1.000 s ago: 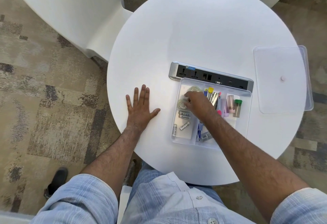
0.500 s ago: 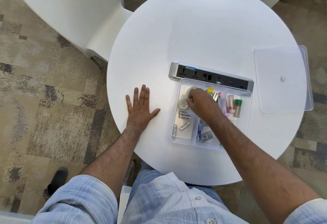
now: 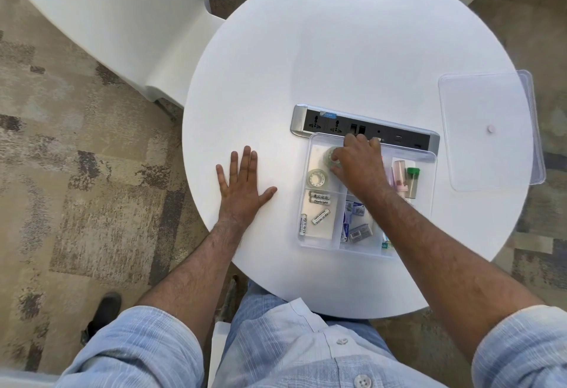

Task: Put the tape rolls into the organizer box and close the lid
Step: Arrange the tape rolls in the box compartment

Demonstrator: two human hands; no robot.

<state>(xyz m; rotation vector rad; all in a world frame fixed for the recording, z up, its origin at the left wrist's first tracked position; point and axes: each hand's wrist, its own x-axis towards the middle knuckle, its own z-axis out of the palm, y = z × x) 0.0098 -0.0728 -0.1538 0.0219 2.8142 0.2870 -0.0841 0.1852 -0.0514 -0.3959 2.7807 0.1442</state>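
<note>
A clear organizer box [image 3: 306, 243] stands open on the round white table [image 3: 337, 50]. In its far-left compartment lie two clear tape rolls: one roll [image 3: 317, 177] lies flat by itself, and a second roll [image 3: 329, 154] sits just beyond it under the fingers of my right hand [image 3: 359, 163]. That hand curls over the second roll and touches it. My left hand [image 3: 242, 185] rests flat on the table left of the box, fingers spread, holding nothing. The clear lid [image 3: 487, 130] lies at the table's right edge, partly over it.
A grey power strip [image 3: 325, 122] is set in the table just behind the box. Batteries [image 3: 319, 199], small boxes and pens fill other compartments. A white chair [image 3: 116, 19] stands at the left, carpet all around.
My right hand has moved from the nearer tape roll toward the far end of the compartment and now covers the second roll. The left hand has stayed flat.
</note>
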